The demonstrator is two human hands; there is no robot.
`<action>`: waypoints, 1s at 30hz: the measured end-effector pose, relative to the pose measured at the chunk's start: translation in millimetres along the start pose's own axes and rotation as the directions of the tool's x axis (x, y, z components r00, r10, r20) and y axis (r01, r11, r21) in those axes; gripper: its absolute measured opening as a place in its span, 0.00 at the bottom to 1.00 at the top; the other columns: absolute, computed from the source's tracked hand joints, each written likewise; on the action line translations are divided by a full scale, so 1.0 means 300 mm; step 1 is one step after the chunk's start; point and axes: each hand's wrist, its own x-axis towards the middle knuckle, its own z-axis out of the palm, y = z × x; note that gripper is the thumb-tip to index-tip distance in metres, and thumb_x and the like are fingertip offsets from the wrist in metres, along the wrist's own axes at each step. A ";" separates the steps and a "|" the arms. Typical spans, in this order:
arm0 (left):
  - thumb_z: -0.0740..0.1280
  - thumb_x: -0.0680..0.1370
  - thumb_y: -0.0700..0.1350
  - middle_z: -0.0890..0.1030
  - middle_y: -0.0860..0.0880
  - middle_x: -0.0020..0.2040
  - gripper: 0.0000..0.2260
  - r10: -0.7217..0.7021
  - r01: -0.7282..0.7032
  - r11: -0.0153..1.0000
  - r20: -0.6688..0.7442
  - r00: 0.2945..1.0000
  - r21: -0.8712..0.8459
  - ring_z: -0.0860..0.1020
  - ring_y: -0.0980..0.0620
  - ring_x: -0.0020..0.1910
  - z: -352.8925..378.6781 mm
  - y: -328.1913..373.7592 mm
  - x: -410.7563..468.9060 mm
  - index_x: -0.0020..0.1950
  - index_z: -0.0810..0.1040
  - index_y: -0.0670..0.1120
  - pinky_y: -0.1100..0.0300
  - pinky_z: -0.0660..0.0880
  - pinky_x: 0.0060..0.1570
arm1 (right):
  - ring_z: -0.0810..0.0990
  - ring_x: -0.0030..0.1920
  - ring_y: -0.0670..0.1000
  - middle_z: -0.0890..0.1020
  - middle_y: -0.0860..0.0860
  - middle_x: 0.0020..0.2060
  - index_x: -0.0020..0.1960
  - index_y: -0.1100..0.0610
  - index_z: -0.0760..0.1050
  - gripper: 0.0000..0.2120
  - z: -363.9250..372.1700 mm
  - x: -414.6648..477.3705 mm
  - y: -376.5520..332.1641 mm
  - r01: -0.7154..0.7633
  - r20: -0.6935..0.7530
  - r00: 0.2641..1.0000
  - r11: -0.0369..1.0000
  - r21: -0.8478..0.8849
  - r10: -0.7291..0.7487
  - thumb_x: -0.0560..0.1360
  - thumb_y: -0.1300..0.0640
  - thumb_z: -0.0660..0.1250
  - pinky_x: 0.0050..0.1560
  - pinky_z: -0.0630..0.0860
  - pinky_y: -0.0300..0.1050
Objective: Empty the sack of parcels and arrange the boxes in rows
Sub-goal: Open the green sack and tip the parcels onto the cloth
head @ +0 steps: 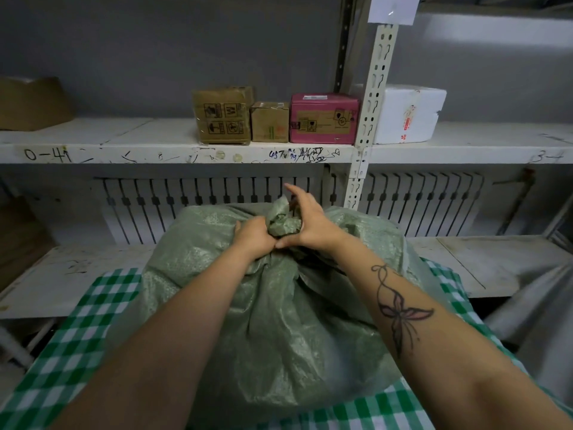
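Observation:
A bulging green woven sack [279, 321] lies on a green and white checked cloth [90, 321] in front of me, its neck bunched and tied at the far end. My left hand [255, 238] grips the bunched neck from the left. My right hand [305, 217] holds the knot from the right, fingers reaching over its top. On the shelf above stand three boxes in a row: a taped brown box [221, 114], a small brown box [269, 121] and a pink box [324, 118].
A white foam box [409, 113] sits right of the perforated shelf upright [373, 88]. Another cardboard box [31, 102] rests at the shelf's far left. A lower white shelf [465, 262] runs behind the sack, with a radiator [201, 206] on the wall.

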 end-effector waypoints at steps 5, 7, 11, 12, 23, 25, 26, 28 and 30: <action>0.77 0.60 0.51 0.82 0.46 0.54 0.26 -0.009 0.033 0.950 0.078 0.997 -0.311 0.78 0.44 0.57 -0.010 -0.009 -0.019 0.57 0.79 0.47 0.50 0.73 0.60 | 0.37 0.76 0.57 0.39 0.50 0.77 0.73 0.40 0.28 0.67 -0.008 -0.009 0.006 0.014 0.247 0.961 0.870 -0.492 0.124 0.59 0.50 0.80 0.72 0.36 0.65; 0.78 0.64 0.40 0.79 0.47 0.54 0.28 0.021 0.037 0.927 0.150 0.988 -0.374 0.77 0.45 0.60 -0.021 -0.006 -0.021 0.62 0.74 0.44 0.57 0.72 0.57 | 0.51 0.76 0.58 0.57 0.53 0.76 0.75 0.44 0.34 0.59 0.011 0.003 0.014 -0.016 0.238 0.960 0.875 -0.483 0.148 0.64 0.53 0.77 0.72 0.43 0.66; 0.80 0.62 0.43 0.59 0.44 0.74 0.55 0.029 0.034 0.919 0.153 0.988 -0.394 0.61 0.45 0.73 -0.068 0.004 -0.043 0.76 0.44 0.53 0.51 0.62 0.70 | 0.76 0.61 0.58 0.77 0.57 0.63 0.74 0.52 0.56 0.27 0.015 0.005 0.036 -0.092 0.126 0.982 0.946 -0.311 0.137 0.78 0.54 0.62 0.60 0.71 0.48; 0.81 0.61 0.46 0.49 0.46 0.77 0.60 0.084 -0.033 0.929 0.124 0.989 -0.370 0.54 0.44 0.76 -0.080 0.008 -0.059 0.75 0.38 0.59 0.46 0.57 0.73 | 0.76 0.60 0.58 0.77 0.58 0.62 0.74 0.54 0.57 0.25 0.014 0.003 0.038 -0.118 0.090 0.985 0.955 -0.272 0.147 0.79 0.54 0.59 0.57 0.71 0.47; 0.72 0.68 0.60 0.73 0.46 0.65 0.32 0.112 -0.105 0.920 0.005 0.994 0.378 0.74 0.44 0.62 0.005 0.020 -0.048 0.66 0.68 0.48 0.52 0.73 0.51 | 0.74 0.35 0.51 0.76 0.58 0.43 0.73 0.55 0.50 0.36 0.013 0.007 -0.001 -0.163 0.050 0.985 0.987 -0.006 0.163 0.71 0.65 0.65 0.35 0.70 0.44; 0.68 0.73 0.59 0.77 0.47 0.60 0.21 0.117 -0.102 0.916 -0.015 0.993 0.387 0.76 0.45 0.58 0.007 0.023 -0.038 0.60 0.73 0.48 0.55 0.72 0.46 | 0.76 0.41 0.56 0.75 0.60 0.49 0.73 0.53 0.52 0.36 0.002 -0.002 0.010 -0.150 0.128 0.981 0.988 0.045 0.144 0.71 0.64 0.65 0.43 0.72 0.49; 0.66 0.74 0.58 0.78 0.47 0.58 0.19 0.099 -0.088 0.924 -0.010 0.995 0.372 0.77 0.45 0.57 0.008 0.022 -0.030 0.59 0.75 0.49 0.55 0.71 0.45 | 0.76 0.48 0.58 0.74 0.60 0.54 0.73 0.52 0.55 0.33 -0.005 -0.007 0.018 -0.162 0.153 0.977 0.982 0.095 0.146 0.71 0.62 0.64 0.50 0.72 0.51; 0.67 0.72 0.59 0.79 0.47 0.56 0.19 0.046 -0.048 0.955 0.013 0.999 0.292 0.77 0.44 0.56 0.016 0.014 -0.010 0.58 0.76 0.51 0.56 0.72 0.48 | 0.73 0.60 0.57 0.74 0.56 0.62 0.70 0.51 0.63 0.29 -0.026 -0.014 0.038 -0.209 0.108 0.975 0.969 0.131 0.196 0.69 0.53 0.62 0.63 0.68 0.54; 0.71 0.70 0.58 0.80 0.46 0.57 0.21 -0.012 0.004 0.984 0.045 0.999 0.176 0.76 0.44 0.57 0.027 0.004 0.006 0.58 0.77 0.50 0.52 0.74 0.55 | 0.67 0.67 0.59 0.71 0.54 0.67 0.68 0.50 0.67 0.24 -0.059 -0.028 0.064 -0.327 -0.045 0.945 0.934 -0.144 0.324 0.72 0.48 0.59 0.71 0.58 0.61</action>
